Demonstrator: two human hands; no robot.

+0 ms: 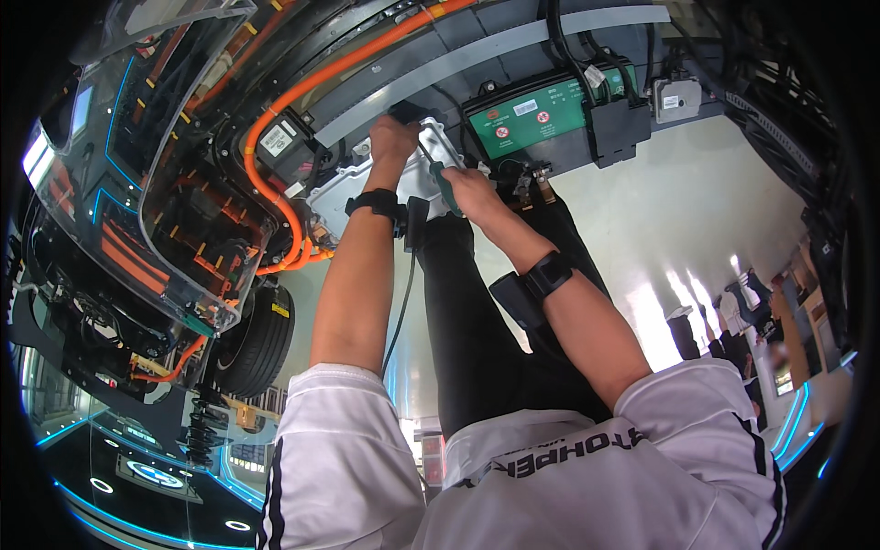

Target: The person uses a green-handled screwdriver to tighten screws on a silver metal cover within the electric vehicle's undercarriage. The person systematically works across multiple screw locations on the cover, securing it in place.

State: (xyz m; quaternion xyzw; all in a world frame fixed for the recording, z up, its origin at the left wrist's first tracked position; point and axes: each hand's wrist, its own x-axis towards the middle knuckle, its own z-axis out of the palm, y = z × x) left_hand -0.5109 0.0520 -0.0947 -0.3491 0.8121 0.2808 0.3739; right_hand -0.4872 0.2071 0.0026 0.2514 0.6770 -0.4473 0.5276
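Note:
My right hand point(472, 194) is closed round the dark green handle of a screwdriver point(445, 187). Its thin shaft slants up and left over a silver metal housing point(339, 195), toward my left hand point(392, 143). The left fingers are curled at the far edge of that housing, beside a black part point(407, 112). What they grip there is hidden by the hand itself. Where the screwdriver's tip ends is too small to make out.
A thick orange cable point(266, 115) curves round the housing's left. To the right sit a green-topped battery point(527, 115) and a small grey module point(676, 99). A clear panel point(151, 197) covers parts at left, above a tyre point(261, 344). People stand far right.

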